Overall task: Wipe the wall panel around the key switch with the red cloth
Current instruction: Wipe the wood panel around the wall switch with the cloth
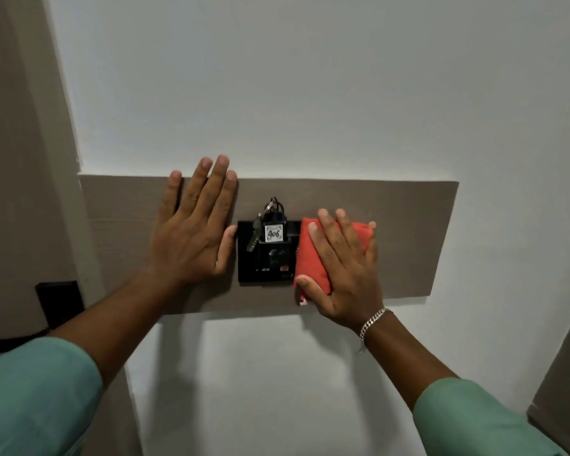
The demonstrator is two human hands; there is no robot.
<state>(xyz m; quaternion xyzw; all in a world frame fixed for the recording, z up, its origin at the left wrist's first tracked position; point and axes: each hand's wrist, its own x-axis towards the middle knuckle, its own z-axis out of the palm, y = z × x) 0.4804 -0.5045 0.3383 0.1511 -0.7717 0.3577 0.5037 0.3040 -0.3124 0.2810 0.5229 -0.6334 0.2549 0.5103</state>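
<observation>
Nearest to me were my two green sleeves [37, 396], then the bare forearms reaching up to the wall. My right hand [346, 274], a chain bracelet [374, 322] at its wrist, lay flat with fingers spread, pressing the folded red cloth [313, 255] against the wall panel [405, 238]; it was a flat-palm press, not a pinch. The cloth sat just to the right of the key switch [267, 255], its left edge overlapping the switch's black plate. My left hand [195, 232] was open and empty, palm flat on the panel left of the switch, thumb touching the plate's edge.

On the switch hung a key tag marked 406 [273, 232] with a key [254, 237] dangling beside it. Beyond the panel was plain white wall [293, 87].

The risk I judged most likely: a sweep to the left would catch the tag or key and pull it from the slot. The loose cloth corner [302, 299] hanging below my palm could snag there too. With only palm pressure holding it, the cloth could also slip down if I eased off.
</observation>
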